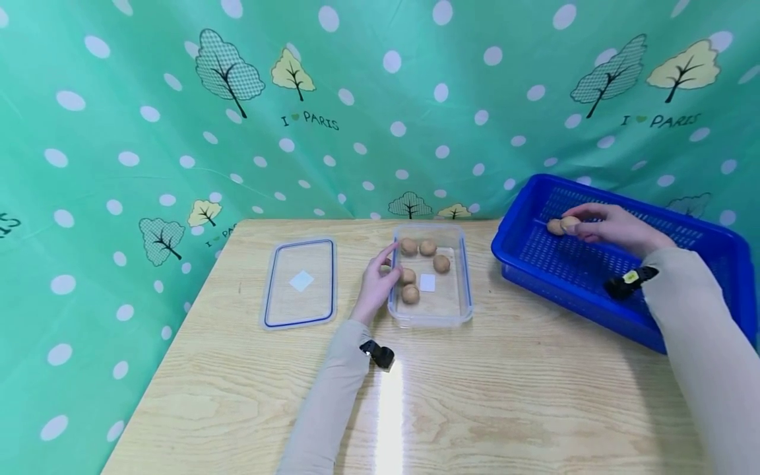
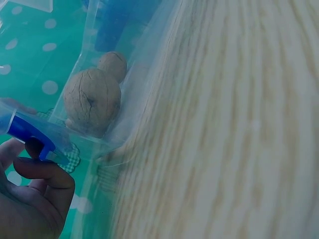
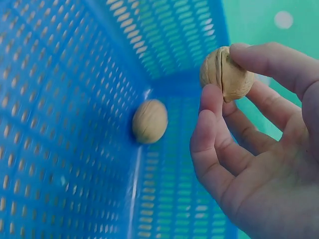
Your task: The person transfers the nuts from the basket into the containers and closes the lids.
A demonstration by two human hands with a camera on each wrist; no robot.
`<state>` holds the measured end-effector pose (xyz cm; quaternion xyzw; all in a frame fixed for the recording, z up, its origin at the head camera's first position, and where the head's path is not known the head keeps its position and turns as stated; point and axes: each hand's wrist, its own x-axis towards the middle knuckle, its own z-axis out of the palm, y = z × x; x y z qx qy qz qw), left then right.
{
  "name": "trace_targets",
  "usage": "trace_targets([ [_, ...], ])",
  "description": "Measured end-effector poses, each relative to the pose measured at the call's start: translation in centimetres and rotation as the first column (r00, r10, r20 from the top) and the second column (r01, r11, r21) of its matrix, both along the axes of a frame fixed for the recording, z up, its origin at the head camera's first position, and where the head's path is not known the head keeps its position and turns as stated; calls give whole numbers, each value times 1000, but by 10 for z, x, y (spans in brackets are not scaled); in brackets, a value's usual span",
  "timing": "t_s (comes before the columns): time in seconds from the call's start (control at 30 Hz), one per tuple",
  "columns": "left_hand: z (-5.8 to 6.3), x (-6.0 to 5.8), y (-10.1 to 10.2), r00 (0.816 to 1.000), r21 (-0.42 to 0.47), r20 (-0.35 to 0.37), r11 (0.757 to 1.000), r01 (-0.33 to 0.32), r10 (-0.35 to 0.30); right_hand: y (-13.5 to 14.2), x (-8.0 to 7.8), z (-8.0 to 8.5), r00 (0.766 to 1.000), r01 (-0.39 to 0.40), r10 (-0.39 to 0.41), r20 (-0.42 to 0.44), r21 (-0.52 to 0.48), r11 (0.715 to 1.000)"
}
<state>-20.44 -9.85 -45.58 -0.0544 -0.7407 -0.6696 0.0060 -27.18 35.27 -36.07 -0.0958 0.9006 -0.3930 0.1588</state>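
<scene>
My right hand (image 1: 623, 227) pinches a walnut (image 3: 222, 74) between thumb and fingertips, over the blue basket (image 1: 555, 290). Another walnut (image 3: 149, 121) lies in that basket, against its wall. At the table's middle stands a clear plastic container (image 1: 436, 321) with several walnuts (image 1: 441, 264) inside, mostly along its left and far sides. My left hand (image 1: 374, 285) is at the container's left wall, holding its rim between thumb and fingers. From the left wrist, walnuts (image 2: 93, 102) show through the clear wall, and part of the left hand (image 2: 35, 194) is cut off.
A clear lid with a blue seal (image 1: 299, 320) lies flat on the wooden table (image 1: 237, 396), left of the container. Behind the table hangs a green dotted curtain (image 1: 368, 79). The basket takes up the table's right side.
</scene>
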Motion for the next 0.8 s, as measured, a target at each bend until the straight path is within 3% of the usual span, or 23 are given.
trace_targets([
  [0.33,-1,0,1,999,-26,11,999,-34,35,-30,10,22,999,-6,4,-36,-47,999],
  [0.6,0,-1,0,1000,-22,18,1000,0,0,-57,17,33,996,-72,67,-67,-81,994],
  [0.8,26,12,2,1000,-49,21,999,-6,7,-78,22,40,996,-78,72,-61,-87,993],
])
